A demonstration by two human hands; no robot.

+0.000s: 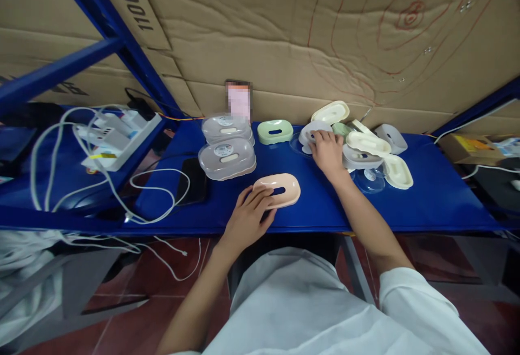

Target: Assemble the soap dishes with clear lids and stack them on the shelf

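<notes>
Your left hand [248, 222] is closed on the left end of the peach dish [290, 184], its fingers lying over the top and its thumb along the near side; you have that dish close to the near edge of the blue table [430, 198], about midway along it, with its dark slot facing up. Your right hand [328, 152] reaches farther in, fingers bent down over a grey dish [311, 129] towards the far edge, touching it, though I cannot tell whether you grip it. Left of that, also by the far edge, a green dish [276, 139] sits upright and apart from both your hands. Two boxes with clear lids stand farther left, the rear box [213, 134] nearer the far edge and the front box [239, 166] just before it, each bearing a round label. Behind them a lit phone [239, 103] leans upright against the cardboard wall [264, 35], while a dark phone [194, 179] lies near the table's left edge. On your right, past your wrist, you have a loose cluster: a tilted cream dish [331, 111] at the far edge, a clear lid [369, 181] nearer you, and a cream tray [400, 172] beside that lid, towards the right edge
</notes>
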